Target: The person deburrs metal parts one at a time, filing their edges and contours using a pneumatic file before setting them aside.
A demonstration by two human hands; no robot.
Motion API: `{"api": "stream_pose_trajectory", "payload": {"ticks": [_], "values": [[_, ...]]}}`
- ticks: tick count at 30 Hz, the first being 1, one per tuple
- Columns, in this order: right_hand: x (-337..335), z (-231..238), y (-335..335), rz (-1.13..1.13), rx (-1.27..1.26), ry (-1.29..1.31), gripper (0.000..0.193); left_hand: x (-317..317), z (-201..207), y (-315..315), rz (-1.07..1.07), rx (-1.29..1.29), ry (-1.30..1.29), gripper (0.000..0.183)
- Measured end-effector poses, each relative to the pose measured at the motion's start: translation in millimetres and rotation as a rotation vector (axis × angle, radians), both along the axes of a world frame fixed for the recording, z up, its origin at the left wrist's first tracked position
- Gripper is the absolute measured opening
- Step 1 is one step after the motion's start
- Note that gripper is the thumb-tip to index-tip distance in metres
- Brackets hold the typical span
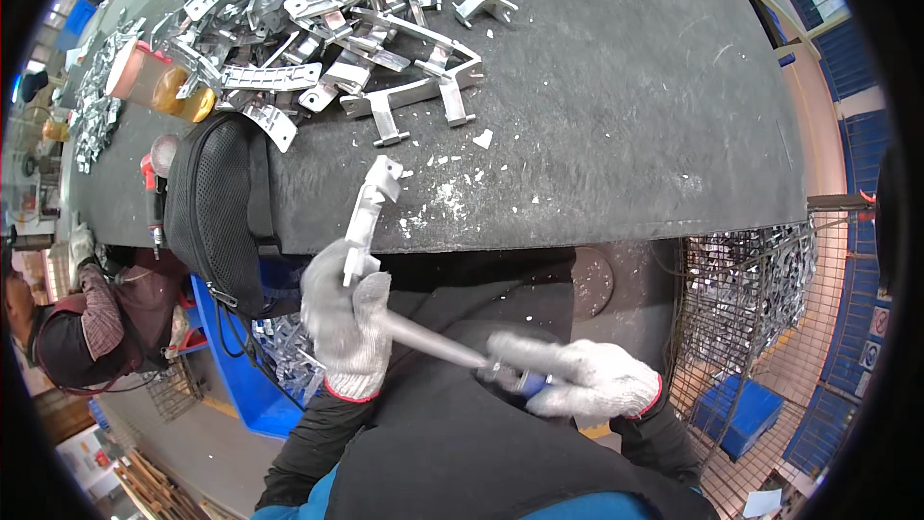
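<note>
My left hand (342, 318), in a white knitted glove with a red cuff, is closed around a silver metal bracket (368, 212). The bracket points up and away, just short of the table edge. My right hand (592, 377), gloved the same way and partly smeared by motion, grips a long grey rod-like tool (438, 340) by its end with a blue band (531, 383). The tool's other end reaches my left hand near the bracket's lower end; whether they touch is hidden. Its exact kind is blurred.
A heap of silver brackets (337, 29) covers the table's (626, 116) far left, with metal chips (448, 197) near its edge. Left are a black mesh bag (217, 202), a red-and-black tool (154, 197) and a blue bin (245, 380). A wire cage (741, 299) stands right; a co-worker (106, 318) sits left.
</note>
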State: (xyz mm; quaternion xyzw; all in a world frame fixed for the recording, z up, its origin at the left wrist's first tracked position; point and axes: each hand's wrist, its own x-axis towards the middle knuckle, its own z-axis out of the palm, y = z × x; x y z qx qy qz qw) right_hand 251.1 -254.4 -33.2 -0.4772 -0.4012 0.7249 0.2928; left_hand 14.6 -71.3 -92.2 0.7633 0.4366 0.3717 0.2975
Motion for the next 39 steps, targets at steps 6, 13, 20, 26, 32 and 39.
{"api": "stream_pose_trajectory", "payload": {"ticks": [6,13,20,26,32,39], "values": [[-12,20,8,-0.778,-0.298,-0.098,0.078,17,10,30,-0.155,0.199,0.348,0.015],[-24,19,-4,-0.742,-0.396,-0.303,0.081,61,42,96,-0.587,0.512,0.599,0.07],[-18,17,-27,-0.286,-0.063,-0.773,0.079,46,-15,87,-0.33,0.069,-0.139,0.038],[-9,40,-8,-0.056,-0.157,-0.763,0.071,44,-35,75,-0.142,0.276,0.051,0.035],[-6,25,2,0.035,0.036,-0.619,0.068,50,-36,81,-0.2,0.332,-0.115,0.047],[-4,29,22,0.018,-0.191,-0.492,0.067,43,-43,79,-0.175,0.247,-0.037,0.036]]}}
